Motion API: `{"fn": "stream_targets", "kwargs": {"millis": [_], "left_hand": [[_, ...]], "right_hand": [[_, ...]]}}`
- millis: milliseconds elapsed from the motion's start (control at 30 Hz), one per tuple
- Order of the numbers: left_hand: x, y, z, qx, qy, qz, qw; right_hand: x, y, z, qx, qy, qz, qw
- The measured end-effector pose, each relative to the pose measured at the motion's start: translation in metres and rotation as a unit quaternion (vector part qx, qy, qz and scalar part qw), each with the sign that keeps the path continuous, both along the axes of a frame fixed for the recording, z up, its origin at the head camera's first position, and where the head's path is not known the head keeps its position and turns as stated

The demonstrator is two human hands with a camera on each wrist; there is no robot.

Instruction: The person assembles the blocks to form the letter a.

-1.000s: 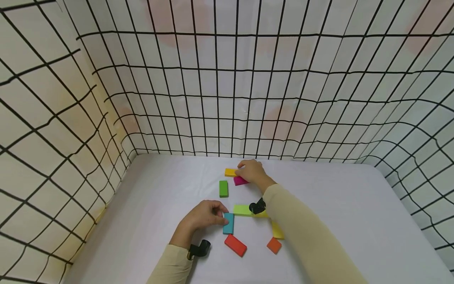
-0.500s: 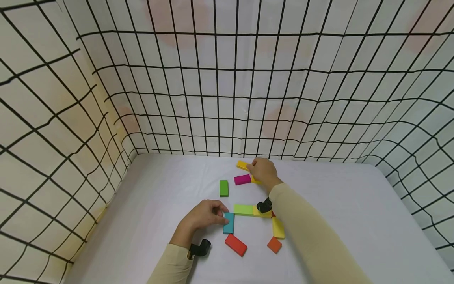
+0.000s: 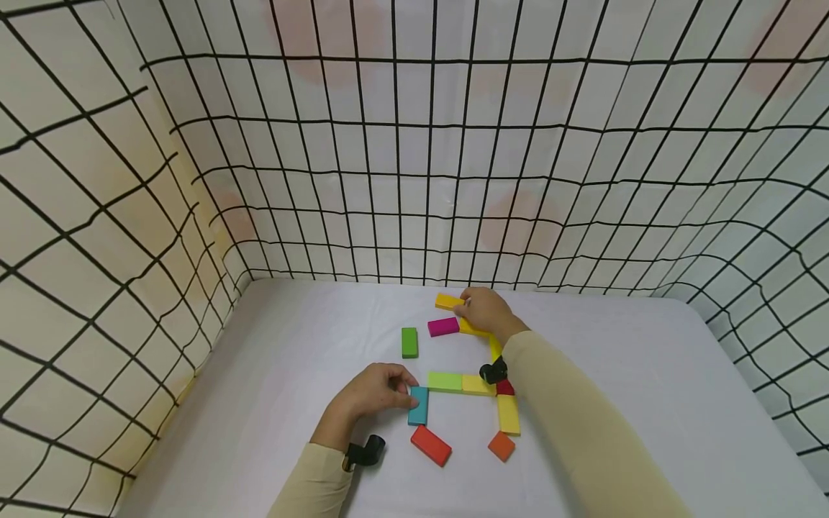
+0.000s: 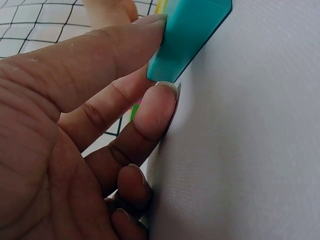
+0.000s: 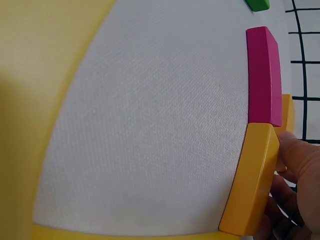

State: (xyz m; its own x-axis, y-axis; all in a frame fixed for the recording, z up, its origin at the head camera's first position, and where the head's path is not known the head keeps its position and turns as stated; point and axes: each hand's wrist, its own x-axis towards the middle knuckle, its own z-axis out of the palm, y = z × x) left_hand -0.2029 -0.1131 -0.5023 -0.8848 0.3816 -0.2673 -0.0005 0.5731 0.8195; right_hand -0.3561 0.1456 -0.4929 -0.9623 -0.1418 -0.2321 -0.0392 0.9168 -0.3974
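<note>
My left hand (image 3: 369, 392) pinches a teal block (image 3: 421, 411) lying on the white table. In the left wrist view, the thumb lies on the near side of this block (image 4: 192, 35), and a finger passes behind it. At the far side, my right hand (image 3: 487, 311) holds a yellow-orange block (image 3: 447, 301); that block is mostly hidden in the right wrist view. Just in front of the right hand, a magenta block (image 3: 443, 326) touches end to end with another yellow-orange block (image 5: 251, 180). A yellow block (image 3: 495, 347) runs from there toward the right wrist.
A green block (image 3: 409, 343) lies left of the magenta one. Lime (image 3: 445, 382), pale yellow (image 3: 478, 385), dark red (image 3: 504, 388) and yellow (image 3: 509, 415) blocks form a bent row. Red (image 3: 431, 445) and orange (image 3: 501, 446) blocks lie nearer. Black-grid netting (image 3: 414, 216) encloses the table.
My right hand has moved right and slightly back with the yellow-orange block, uncovering the magenta block and the yellow-orange one beside it. My left hand has stayed on the teal block.
</note>
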Motion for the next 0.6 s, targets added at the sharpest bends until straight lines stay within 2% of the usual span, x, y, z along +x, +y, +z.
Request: {"fn": "stream_targets", "kwargs": {"millis": [200,433,600], "left_hand": [[-0.001,0.000,0.000,0.003,-0.006,0.002,1.0000],[0.000,0.000,0.000,0.005,-0.001,0.000,1.0000],[0.000,0.000,0.000,0.007,0.000,-0.002,1.0000]], "right_hand": [[0.003,-0.001,0.004,0.038,0.034,0.032,0.9982],[0.017,-0.006,0.024,0.008,0.092,0.025,0.9954],[0.032,-0.007,0.036,0.007,0.122,0.046,0.9914]]}}
